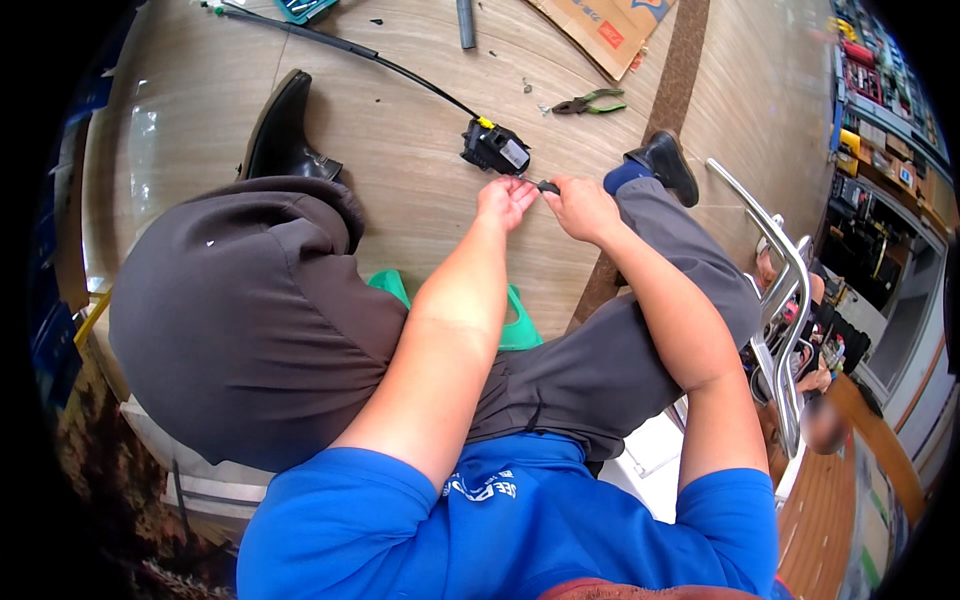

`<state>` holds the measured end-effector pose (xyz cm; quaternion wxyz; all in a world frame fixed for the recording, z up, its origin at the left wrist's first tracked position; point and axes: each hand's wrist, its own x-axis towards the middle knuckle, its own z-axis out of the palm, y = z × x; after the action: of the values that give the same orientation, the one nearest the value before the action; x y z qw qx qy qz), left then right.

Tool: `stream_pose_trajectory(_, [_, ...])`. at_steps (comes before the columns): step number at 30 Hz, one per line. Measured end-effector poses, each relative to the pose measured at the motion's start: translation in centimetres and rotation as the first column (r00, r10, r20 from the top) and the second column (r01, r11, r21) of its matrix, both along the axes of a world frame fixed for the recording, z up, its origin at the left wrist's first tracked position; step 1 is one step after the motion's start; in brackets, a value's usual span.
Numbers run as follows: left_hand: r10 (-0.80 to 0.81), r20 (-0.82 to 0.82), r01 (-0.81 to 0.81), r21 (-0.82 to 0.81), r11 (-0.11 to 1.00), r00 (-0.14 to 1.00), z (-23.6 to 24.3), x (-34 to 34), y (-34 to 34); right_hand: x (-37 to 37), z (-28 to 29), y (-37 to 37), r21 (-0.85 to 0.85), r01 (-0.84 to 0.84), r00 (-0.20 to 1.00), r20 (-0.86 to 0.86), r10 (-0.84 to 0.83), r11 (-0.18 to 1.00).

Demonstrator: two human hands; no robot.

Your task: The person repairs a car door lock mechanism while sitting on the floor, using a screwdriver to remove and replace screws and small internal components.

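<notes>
In front of me, a black latch-like mechanism [494, 149] with a pale label and a yellow clip lies on the floor. A black cable [425, 85] runs from it to the upper left. My right hand [585, 209] is closed round the dark handle of a thin screwdriver [546, 187], whose shaft points left towards the mechanism's lower edge. Where the tip rests is too small to make out. Just below the mechanism is my left hand [508, 203], palm up with its fingers apart, close to the shaft; whether the fingertips touch the mechanism, I cannot tell.
Green-handled pliers [590, 102] lie right of the mechanism, near small scattered parts. Farther off are a cardboard piece [603, 30], a grey tube [466, 24] and a teal tray [303, 10]. A green plastic object [519, 322] sits between my legs. Metal tubing [790, 290] stands at right, with another person beyond.
</notes>
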<state>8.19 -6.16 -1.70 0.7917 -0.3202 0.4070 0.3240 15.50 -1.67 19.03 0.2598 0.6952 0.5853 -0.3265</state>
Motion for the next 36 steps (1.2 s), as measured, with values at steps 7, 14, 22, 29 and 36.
stream_pose_trajectory(7, [-0.069,0.063,0.073,-0.053,0.996,0.996,0.5,-0.6,0.5,0.1,-0.3,-0.4,0.088,-0.020,1.000,-0.015,0.022,0.996])
stream_pose_trajectory(14, [-0.015,0.126,0.027,-0.089,0.996,0.992,0.6,-0.4,0.2,0.0,0.4,-0.2,0.059,-0.073,0.997,-0.027,0.075,0.996])
stream_pose_trajectory(22, [-0.057,0.154,0.065,-0.050,0.997,0.986,0.5,0.1,-0.8,-0.1,0.5,-1.5,0.019,-0.209,0.978,0.023,0.209,0.978])
stream_pose_trajectory(29, [-0.073,0.178,0.076,-0.012,0.997,0.981,0.6,0.2,-1.1,0.0,0.8,-1.7,0.034,-0.175,0.984,0.035,0.173,0.984])
stream_pose_trajectory(36, [-0.453,0.142,0.421,0.212,0.882,0.880,1.9,-1.4,-1.8,0.7,3.8,-0.4,0.141,-0.036,0.998,-0.045,0.043,0.989])
